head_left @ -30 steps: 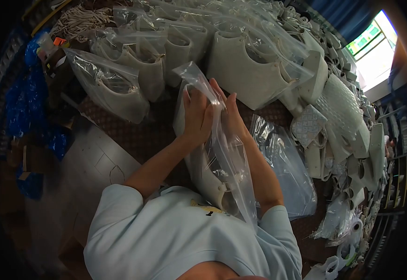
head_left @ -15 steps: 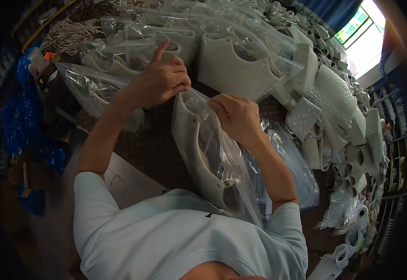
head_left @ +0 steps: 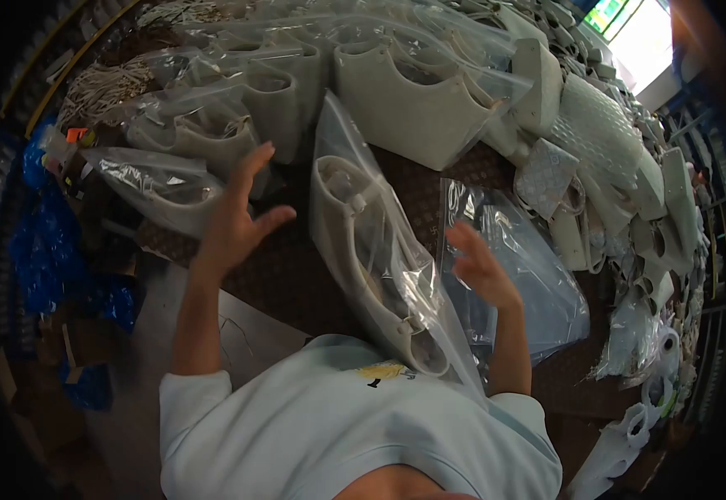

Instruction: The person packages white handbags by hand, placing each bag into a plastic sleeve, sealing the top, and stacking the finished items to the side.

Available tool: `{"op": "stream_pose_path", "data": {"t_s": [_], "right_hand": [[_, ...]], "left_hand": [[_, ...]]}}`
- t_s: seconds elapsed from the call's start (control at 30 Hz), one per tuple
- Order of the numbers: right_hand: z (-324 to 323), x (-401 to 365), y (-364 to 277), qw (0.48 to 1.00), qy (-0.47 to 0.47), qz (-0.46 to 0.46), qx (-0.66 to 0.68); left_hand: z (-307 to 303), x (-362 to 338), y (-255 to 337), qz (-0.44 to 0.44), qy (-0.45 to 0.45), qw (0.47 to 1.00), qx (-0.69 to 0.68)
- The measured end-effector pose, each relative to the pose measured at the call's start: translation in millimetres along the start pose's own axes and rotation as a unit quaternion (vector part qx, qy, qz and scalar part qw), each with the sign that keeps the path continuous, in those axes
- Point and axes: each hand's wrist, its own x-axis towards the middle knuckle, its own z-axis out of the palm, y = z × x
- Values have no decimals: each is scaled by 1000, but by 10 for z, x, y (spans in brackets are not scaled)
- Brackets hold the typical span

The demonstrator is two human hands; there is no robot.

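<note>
A white handbag [head_left: 339,242] stands on the dark table in front of me, inside a clear plastic bag [head_left: 421,279] whose top rises to a point at the far end. My left hand [head_left: 242,217] is off to its left, thumb and fingers apart, holding nothing. On the other side, my right hand [head_left: 481,265] is raised with fingers spread, above flat clear plastic bags [head_left: 529,287]. Neither hand touches the handbag. Nearest my left hand is another bagged white handbag [head_left: 175,196].
More white handbags [head_left: 421,104] in clear plastic stand along the back. Loose white bag parts [head_left: 596,117] pile up on the right. Bundled pale straps [head_left: 104,96] lie at the back left, and blue plastic [head_left: 46,242] hangs at the left.
Both hands have let go of the clear plastic bag's top edge and moved apart, left hand to the left, right hand to the right and nearer me. The plastic top now stands up by itself.
</note>
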Motion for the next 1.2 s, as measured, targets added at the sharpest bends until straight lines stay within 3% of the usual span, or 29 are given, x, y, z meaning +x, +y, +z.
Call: {"op": "stream_pose_path", "data": {"t_s": [0.07,0.13,0.2,0.27,0.3,0.33,0.37,0.4,0.43,0.47,0.5,0.53,0.6,0.63,0.7,0.77,0.83,0.9,0.97,1.03,1.07,1.13,1.2], "right_hand": [[168,-591,365,958,-89,124,-244],[629,-983,691,976,-69,193,-76],[1032,-833,334,977,27,144,158],[1077,-531,523,995,9,21,97],[965,-582,351,960,89,-155,-214],[838,-362,601,959,109,-150,-216],[744,-20,1072,984,131,-118,33],[590,260,1306,945,143,-86,282],[326,362,577,981,193,-20,1],[95,672,792,976,218,-5,-11],[-92,993,982,967,226,-17,114],[-233,1203,933,962,234,-46,131],[-412,1476,949,969,235,-9,70],[-384,1532,1009,965,254,-4,72],[-376,1540,1124,924,380,-10,-33],[-293,1119,1101,906,390,-29,-164],[-164,517,1036,830,351,145,-408],[-101,21,1205,776,291,256,-498],[22,-375,1432,752,237,301,-537],[108,-618,1687,754,283,307,-508],[61,-762,1812,756,324,319,-471],[-152,-1077,2137,732,364,297,-493],[-346,-1383,2292,711,405,273,-505]], "left_hand": [[486,-439,-488,-222,3,958,-180],[924,-925,-713,-447,-35,821,-352],[1484,-1172,-797,-379,-108,808,-438],[1913,-1137,-814,-347,-82,761,-542],[2040,-969,-916,-334,-120,673,-649],[2038,-640,-681,-327,-105,742,-575],[2012,-339,-441,-314,-89,805,-495],[2057,-190,-561,-380,-82,664,-639],[2187,-45,-736,-381,-99,663,-637],[2362,115,-934,-367,-72,667,-645],[2502,293,-1018,-351,-46,671,-652],[2609,479,-932,-351,-65,672,-649],[2791,660,-699,-388,59,699,-598],[2847,674,-707,-392,40,698,-598],[2993,801,-775,-396,80,689,-602],[3084,738,-991,-359,28,705,-610],[3015,588,-848,-420,44,751,-508],[3033,319,-605,-427,-13,789,-440],[3350,-44,-657,-438,-92,810,-379],[3659,-335,-695,-361,-138,873,-299],[3776,-373,-541,-359,-133,873,-303],[3986,-520,-188,-259,-188,923,-214],[4443,-705,97,-128,-247,932,-234]]}}
